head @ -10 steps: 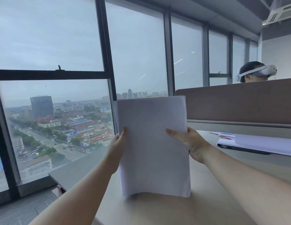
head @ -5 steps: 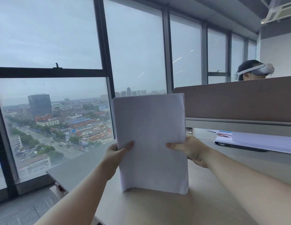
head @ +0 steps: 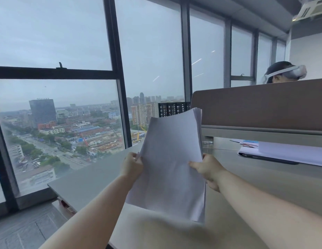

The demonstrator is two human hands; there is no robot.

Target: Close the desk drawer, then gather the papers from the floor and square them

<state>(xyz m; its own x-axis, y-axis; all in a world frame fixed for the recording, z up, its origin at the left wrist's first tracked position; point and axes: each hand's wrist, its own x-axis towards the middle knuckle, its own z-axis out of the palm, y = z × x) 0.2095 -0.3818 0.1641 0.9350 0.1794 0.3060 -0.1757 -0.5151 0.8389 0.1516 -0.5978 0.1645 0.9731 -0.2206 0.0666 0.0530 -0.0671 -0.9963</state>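
While tilted above the desk point(head: 95, 178), the papers point(head: 171, 159) sit pinched in both hands' grip: left hand point(head: 131, 167), right hand point(head: 208, 168).

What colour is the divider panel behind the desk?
The divider panel is brownish taupe, seen in the head view.

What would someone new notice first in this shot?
Probably the stack of papers held up in the middle, tilted, with the left hand and right hand gripping its side edges above the desk. Next, the big windows on the left with a grey city view, and a person wearing a white headset behind the brown divider at upper right.
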